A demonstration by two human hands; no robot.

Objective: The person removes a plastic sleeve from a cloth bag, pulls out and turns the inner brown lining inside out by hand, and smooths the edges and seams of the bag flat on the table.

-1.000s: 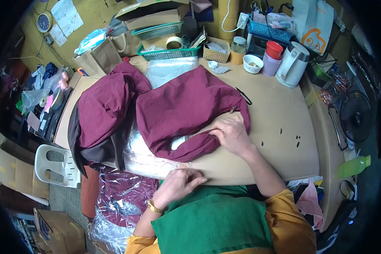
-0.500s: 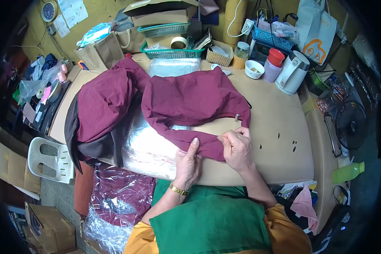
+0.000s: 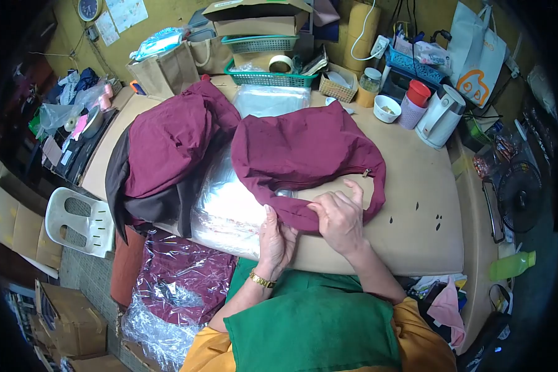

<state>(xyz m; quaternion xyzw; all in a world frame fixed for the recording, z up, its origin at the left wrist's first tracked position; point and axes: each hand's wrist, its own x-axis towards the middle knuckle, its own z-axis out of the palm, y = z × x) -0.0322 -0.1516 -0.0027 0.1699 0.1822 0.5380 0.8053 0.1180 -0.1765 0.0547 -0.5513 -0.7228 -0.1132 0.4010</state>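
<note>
A maroon bag (image 3: 297, 146) with a zipper lies on the tan table (image 3: 415, 248), its strap looping toward me. My right hand (image 3: 340, 217) pinches the strap's near edge between thumb and fingers, with one finger raised. Just left of it, my left hand (image 3: 276, 243) holds the same strap, thumb on top and fingers underneath, partly hidden. The zipper pull (image 3: 367, 173) shows at the bag's right side. To the left rests a second maroon item (image 3: 167, 142) with dark lining. Clear plastic sheets or bags (image 3: 226, 214) lie partly beneath both.
Green baskets (image 3: 270, 79), a jar (image 3: 369, 87), a white bowl (image 3: 387, 109), a lilac cup (image 3: 411, 111) and a kettle (image 3: 440, 116) stand along the back. A white stool (image 3: 80, 220) is at the left. Plastic-wrapped maroon goods (image 3: 183, 279) lie below the table's front edge.
My left hand has come up from the table's front edge to the strap. My right hand has moved nearer along the strap, then slightly left relative to the bag. The camera view has shifted.
</note>
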